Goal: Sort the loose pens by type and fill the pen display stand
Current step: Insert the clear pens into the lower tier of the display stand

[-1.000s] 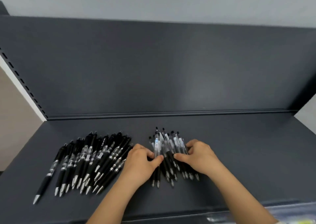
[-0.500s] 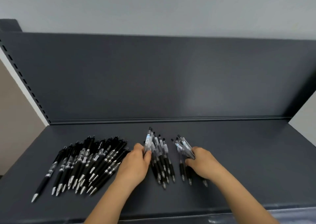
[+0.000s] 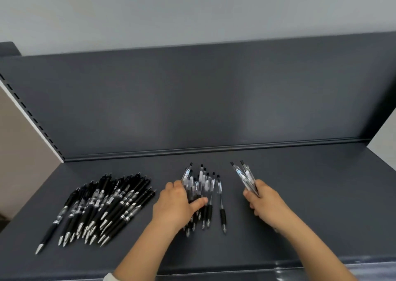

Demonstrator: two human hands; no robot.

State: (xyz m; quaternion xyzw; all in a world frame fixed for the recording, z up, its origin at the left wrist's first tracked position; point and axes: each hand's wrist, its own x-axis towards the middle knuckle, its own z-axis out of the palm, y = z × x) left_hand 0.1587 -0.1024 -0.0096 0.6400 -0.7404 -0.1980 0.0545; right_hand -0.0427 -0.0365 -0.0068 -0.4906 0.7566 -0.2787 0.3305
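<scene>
Two heaps of pens lie on a dark grey shelf [image 3: 300, 195]. A large pile of black pens with silver tips [image 3: 102, 203] fans out at the left. In the middle lies a smaller group of clear-barrelled pens with black grips [image 3: 211, 192]. My left hand [image 3: 175, 205] rests on the left side of that group, thumb stretched across the pens and fingers curled over them. My right hand [image 3: 263, 201] is off to the right and grips a small bunch of clear pens [image 3: 244, 175], their caps pointing up and away. No display stand is in view.
The shelf's upright back panel [image 3: 203, 100] rises behind the pens. A slotted upright [image 3: 30, 117] runs down the left side. The shelf's front lip [image 3: 257, 268] is near my forearms. A pale wall is above.
My right hand has pulled a few clear pens out of the middle group and carried them to the right. My left hand stays on the remaining pens. The camera has tilted up slightly.
</scene>
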